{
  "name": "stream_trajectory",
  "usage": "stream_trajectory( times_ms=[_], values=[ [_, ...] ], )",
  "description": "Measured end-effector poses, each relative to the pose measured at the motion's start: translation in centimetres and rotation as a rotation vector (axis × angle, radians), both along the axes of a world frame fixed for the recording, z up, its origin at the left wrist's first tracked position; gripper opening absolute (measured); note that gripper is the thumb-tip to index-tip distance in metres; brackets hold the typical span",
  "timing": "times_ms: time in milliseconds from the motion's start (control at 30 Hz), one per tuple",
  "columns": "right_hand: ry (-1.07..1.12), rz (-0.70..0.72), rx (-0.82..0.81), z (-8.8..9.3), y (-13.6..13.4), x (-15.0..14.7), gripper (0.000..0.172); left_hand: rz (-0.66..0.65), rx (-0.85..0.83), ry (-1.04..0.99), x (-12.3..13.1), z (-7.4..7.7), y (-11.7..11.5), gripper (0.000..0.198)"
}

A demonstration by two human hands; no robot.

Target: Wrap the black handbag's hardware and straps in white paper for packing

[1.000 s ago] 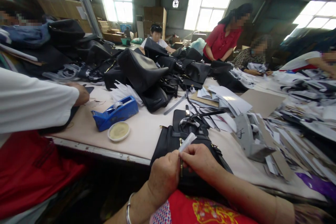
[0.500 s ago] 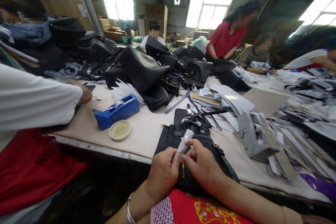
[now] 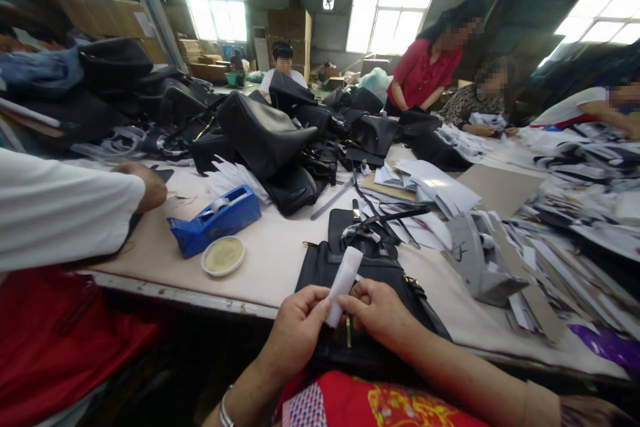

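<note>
A narrow strip of white paper [image 3: 346,275] is pinched between my two hands, tilted with its upper end away from me. My left hand [image 3: 299,320] grips its left edge between thumb and fingers. On the other side my right hand [image 3: 383,312] is closed, thumb pressed against the paper. Under both hands lies a black handbag [image 3: 320,265] at the table's edge, its straps stretched out beyond it. A gold zipper pull [image 3: 349,332] hangs on the bag's front, just below the paper.
To the left are a blue tape dispenser [image 3: 215,219] and a round dish of yellowish stuff [image 3: 223,256]. A grey tape dispenser [image 3: 483,257] stands right, beside stacked card strips [image 3: 565,280]. Black bags [image 3: 260,127] are heaped behind. A co-worker's arm [image 3: 143,183] rests at left; several people work around.
The white paper now shows wider and flatter between my fingers. My right index finger has come down off its top, and my left hand has shifted slightly left.
</note>
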State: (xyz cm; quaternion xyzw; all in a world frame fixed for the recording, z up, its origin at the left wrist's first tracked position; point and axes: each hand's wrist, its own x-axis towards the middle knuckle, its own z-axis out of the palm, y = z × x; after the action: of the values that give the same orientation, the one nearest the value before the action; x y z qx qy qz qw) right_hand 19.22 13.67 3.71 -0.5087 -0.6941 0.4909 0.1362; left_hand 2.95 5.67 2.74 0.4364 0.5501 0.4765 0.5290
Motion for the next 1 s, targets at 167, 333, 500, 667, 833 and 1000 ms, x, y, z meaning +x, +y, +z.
stream_trajectory(
  times_ms=[167, 333, 500, 667, 833, 1000],
  values=[
    [0.277, 0.055, -0.057, 1.0, -0.7, -0.1, 0.012, -0.123, 0.010, -0.086, -0.7, 0.1, 0.0, 0.034],
    [0.332, 0.107, -0.052, 2.7, -0.7, -0.1, 0.015, -0.143, 0.048, 0.073, -0.4, -0.4, 0.9, 0.045],
    [0.307, 0.284, -0.008, 3.4, -0.1, 1.1, 0.024, -0.164, -0.008, -0.026, -0.1, -1.4, 1.8, 0.053],
    [0.181, 0.224, 0.235, 3.7, 1.0, 3.6, 0.017, 0.007, -0.110, 0.079, 0.0, -2.0, 1.7, 0.056],
    [-0.025, -0.074, 0.445, 3.5, 5.0, 9.7, 0.025, 0.214, -0.073, 0.468, -1.2, -2.8, 1.6, 0.051],
    [-0.247, -0.152, 0.284, 0.3, 5.4, 14.1, 0.046, 0.398, 0.032, 0.568, -2.7, -2.9, 2.2, 0.051]
  ],
)
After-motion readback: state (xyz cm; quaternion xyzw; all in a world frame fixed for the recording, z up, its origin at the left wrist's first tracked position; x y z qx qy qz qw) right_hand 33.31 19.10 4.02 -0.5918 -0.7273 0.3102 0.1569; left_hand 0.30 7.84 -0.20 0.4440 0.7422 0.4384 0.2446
